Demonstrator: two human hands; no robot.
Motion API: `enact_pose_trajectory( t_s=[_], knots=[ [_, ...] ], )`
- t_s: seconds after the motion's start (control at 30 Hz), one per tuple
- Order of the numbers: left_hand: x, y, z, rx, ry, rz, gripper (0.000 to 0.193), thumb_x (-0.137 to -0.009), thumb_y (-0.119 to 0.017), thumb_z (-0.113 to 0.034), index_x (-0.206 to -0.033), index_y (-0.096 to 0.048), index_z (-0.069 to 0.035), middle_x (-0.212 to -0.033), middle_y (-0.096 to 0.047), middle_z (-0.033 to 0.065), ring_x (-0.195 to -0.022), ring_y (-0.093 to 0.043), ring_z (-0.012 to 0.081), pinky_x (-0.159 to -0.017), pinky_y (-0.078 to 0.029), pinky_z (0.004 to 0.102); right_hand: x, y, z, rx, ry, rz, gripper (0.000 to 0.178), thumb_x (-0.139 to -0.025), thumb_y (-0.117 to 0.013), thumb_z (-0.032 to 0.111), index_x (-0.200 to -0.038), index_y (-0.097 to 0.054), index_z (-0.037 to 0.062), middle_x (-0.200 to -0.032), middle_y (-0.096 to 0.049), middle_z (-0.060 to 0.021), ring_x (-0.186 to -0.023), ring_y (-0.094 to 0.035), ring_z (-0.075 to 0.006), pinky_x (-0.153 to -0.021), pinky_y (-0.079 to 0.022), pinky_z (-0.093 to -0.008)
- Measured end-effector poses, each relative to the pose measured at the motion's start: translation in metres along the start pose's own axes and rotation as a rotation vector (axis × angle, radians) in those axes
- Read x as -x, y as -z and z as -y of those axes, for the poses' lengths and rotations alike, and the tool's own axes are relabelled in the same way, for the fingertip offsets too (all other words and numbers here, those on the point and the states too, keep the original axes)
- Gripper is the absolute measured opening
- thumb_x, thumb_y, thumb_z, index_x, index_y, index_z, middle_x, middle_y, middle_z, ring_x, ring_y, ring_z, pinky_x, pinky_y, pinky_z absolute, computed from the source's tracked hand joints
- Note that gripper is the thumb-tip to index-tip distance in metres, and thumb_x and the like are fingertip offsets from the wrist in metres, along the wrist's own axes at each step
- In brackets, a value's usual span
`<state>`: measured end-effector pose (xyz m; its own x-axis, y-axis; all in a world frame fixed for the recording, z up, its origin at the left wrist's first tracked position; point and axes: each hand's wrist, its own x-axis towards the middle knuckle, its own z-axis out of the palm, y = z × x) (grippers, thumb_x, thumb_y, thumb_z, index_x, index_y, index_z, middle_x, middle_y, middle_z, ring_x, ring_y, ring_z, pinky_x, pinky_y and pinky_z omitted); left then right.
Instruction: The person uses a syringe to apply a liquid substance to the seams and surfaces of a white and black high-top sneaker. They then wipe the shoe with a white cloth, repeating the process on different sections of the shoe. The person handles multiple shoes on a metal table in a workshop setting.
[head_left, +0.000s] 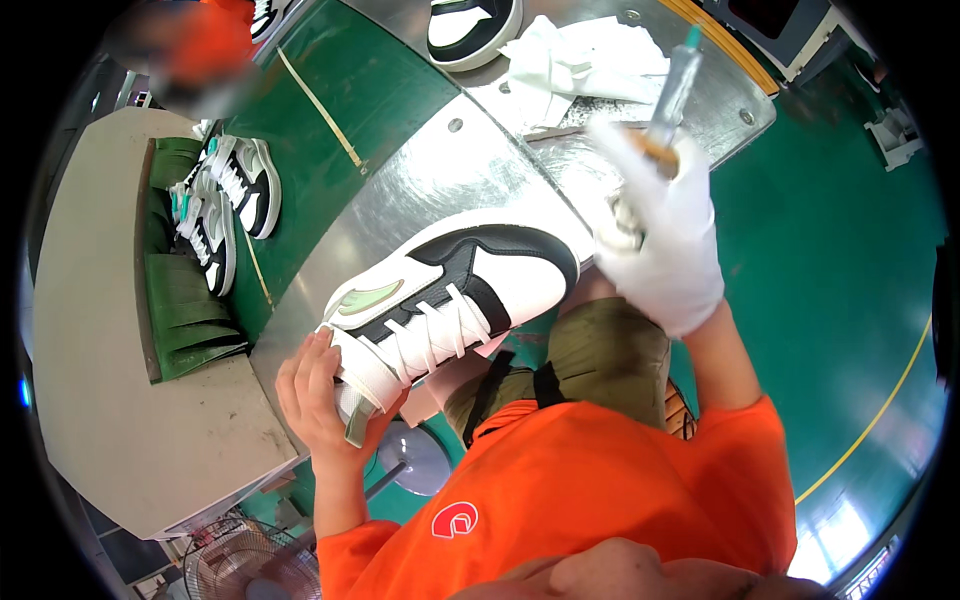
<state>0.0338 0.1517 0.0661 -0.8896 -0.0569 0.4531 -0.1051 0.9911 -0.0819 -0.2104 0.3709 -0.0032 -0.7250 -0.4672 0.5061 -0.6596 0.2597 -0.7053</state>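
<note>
A white, black and pale green high-top sneaker (450, 295) lies slanted across my front, its toe to the right and its laces toward me. My bare left hand (325, 395) is closed around its ankle collar at the heel end. My right hand (660, 245), in a white glove, is raised just beyond the toe and blurred by motion. Its fingers are wrapped round a clear syringe-like tube (676, 90) with a green tip pointing up and away; an orange-brown part shows by the fingers. The tube is apart from the sneaker.
A metal table (490, 165) carries crumpled white cloth (585, 60) and another sneaker (472, 32) at the far edge. To the left, two similar sneakers (250, 185) stand by green strip flaps (185, 310) in a beige housing (90, 330). Someone in orange (195, 50) is at far left.
</note>
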Motion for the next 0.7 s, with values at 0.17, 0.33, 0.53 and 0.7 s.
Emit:
enact_pose_trajectory(
  t_s=[0.17, 0.33, 0.53, 0.7],
  knots=[
    [0.003, 0.000, -0.007, -0.037, 0.002, -0.004, 0.084, -0.056, -0.093, -0.018, -0.126, -0.047, -0.007, -0.122, -0.060, 0.0160, -0.103, -0.058, 0.0335, -0.086, -0.047, 0.0418, 0.013, 0.003, 0.013, 0.317, 0.158, 0.303, 0.054, -0.079, -0.062, 0.009, -0.130, -0.062, 0.0269, -0.105, -0.054, -0.0149, -0.084, -0.058, -0.0304, -0.073, -0.046, -0.0404],
    [0.005, 0.002, -0.017, -0.062, 0.047, 0.007, 0.083, -0.058, -0.092, -0.021, -0.126, -0.047, -0.006, -0.122, -0.059, 0.0156, -0.102, -0.059, 0.0339, -0.085, -0.046, 0.0422, 0.040, 0.002, 0.017, 0.328, 0.066, 0.298, 0.063, -0.068, -0.062, 0.006, -0.129, -0.060, 0.0202, -0.105, -0.050, -0.0156, -0.091, -0.052, -0.0329, -0.078, -0.042, -0.0436],
    [0.012, 0.002, -0.040, -0.142, 0.108, -0.033, 0.085, -0.059, -0.093, -0.022, -0.128, -0.047, -0.005, -0.119, -0.060, 0.0152, -0.099, -0.059, 0.0337, -0.083, -0.046, 0.0415, 0.065, 0.017, 0.001, 0.039, -0.157, 0.274, 0.065, -0.063, -0.066, 0.008, -0.128, -0.058, 0.0150, -0.096, -0.052, -0.0133, -0.073, -0.053, -0.0265, -0.067, -0.045, -0.0359],
    [0.021, -0.002, -0.049, -0.179, 0.112, -0.083, 0.087, -0.058, -0.094, -0.024, -0.128, -0.046, -0.007, -0.121, -0.059, 0.0161, -0.102, -0.058, 0.0327, -0.083, -0.046, 0.0396, 0.031, 0.005, -0.020, -0.153, -0.157, -0.150, 0.044, -0.063, -0.072, 0.003, -0.106, -0.063, 0.0045, -0.080, -0.050, -0.0017, -0.058, -0.051, -0.0098, -0.066, -0.049, -0.0290]
  ],
)
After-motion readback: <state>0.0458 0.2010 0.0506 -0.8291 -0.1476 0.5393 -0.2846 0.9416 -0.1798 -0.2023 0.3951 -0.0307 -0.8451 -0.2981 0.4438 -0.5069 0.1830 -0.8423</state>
